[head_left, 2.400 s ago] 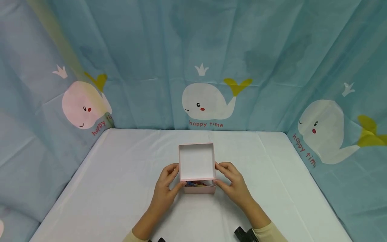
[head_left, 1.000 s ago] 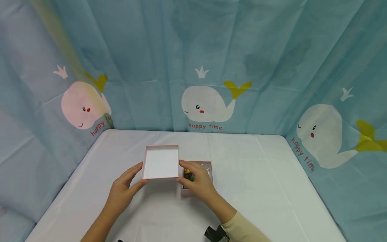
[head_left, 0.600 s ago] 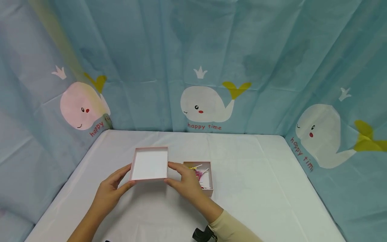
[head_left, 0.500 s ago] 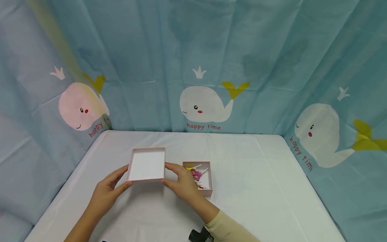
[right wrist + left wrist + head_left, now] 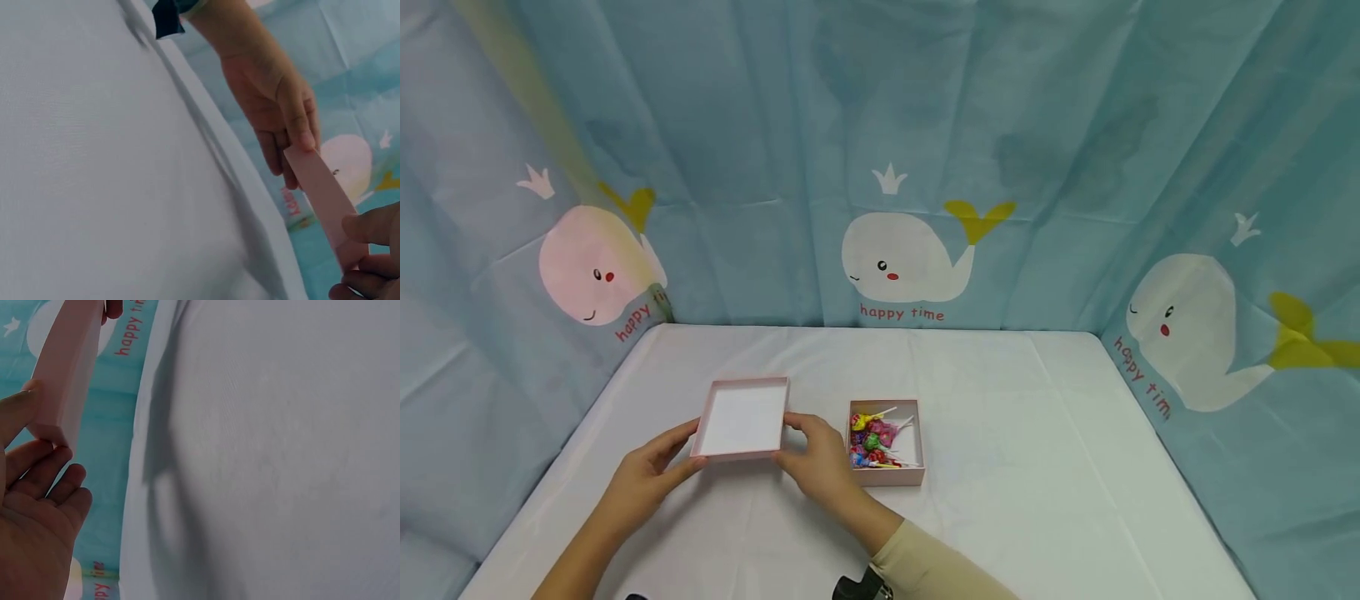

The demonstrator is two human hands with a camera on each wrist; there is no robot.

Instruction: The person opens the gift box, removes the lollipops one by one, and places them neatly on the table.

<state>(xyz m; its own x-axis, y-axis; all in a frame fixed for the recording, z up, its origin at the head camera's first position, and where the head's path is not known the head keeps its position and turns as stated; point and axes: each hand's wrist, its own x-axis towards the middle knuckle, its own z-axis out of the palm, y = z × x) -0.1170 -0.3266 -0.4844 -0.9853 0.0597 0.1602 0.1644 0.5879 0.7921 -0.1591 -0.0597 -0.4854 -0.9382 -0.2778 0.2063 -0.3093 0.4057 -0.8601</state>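
Between both hands is a square pink box lid (image 5: 743,418), its white inside facing the head camera. My left hand (image 5: 646,481) pinches its left side, thumb at the near corner; in the left wrist view the left hand (image 5: 40,494) has the lid's pink edge (image 5: 59,375) between thumb and fingers. At the lid's right side my right hand (image 5: 820,462) pinches in the same way, and the right wrist view shows both hands on the lid (image 5: 328,203). To the right stands the pink box base (image 5: 887,477), holding several wrapped lollipops (image 5: 874,440) with white sticks.
A white cloth covers the table (image 5: 1037,483). Behind and at the sides hangs a blue curtain (image 5: 760,167) printed with whales. A black wrist camera (image 5: 859,587) sits by the right sleeve (image 5: 940,567).
Both hands have lifted the lid off the box base and carried it left, most recently also lower and nearer. The base stays on the table, with its lollipops uncovered.
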